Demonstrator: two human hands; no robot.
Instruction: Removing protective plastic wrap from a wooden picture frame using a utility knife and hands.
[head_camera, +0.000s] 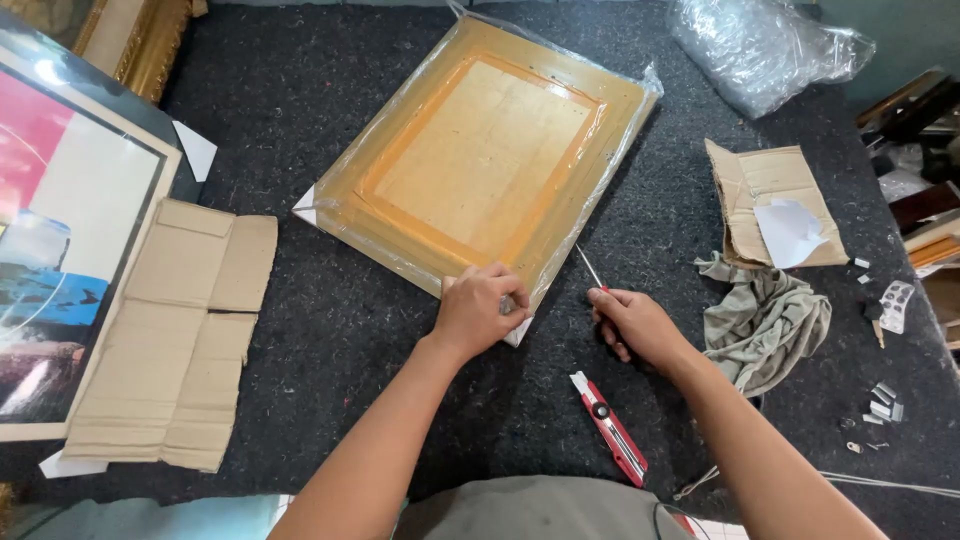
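Left hand (478, 308) curled, fingertips pressing down on the near corner of a plastic-wrapped wooden picture frame (487, 158). Right hand (632, 324) closed around a thin blade tool (590, 267), tip aimed at the frame's near right edge, just beside the wrapping. Frame lying face-down and slightly rotated at the middle of a dark felt-covered table (330, 330), white corner protectors peeking out at the near and left corners. Red utility knife (608, 427) resting on the felt near the right forearm, untouched. Crumpled grey-green cloth (765, 318) just right of the right hand, torn cardboard piece (772, 202) with a white paper scrap beyond it. Bundle of bubble wrap (765, 45) at the far right. Flattened cardboard sheet (180, 330) at left, overlapping a large framed colourful print (50, 220). Small metal clips (882, 403) scattered at the right edge.
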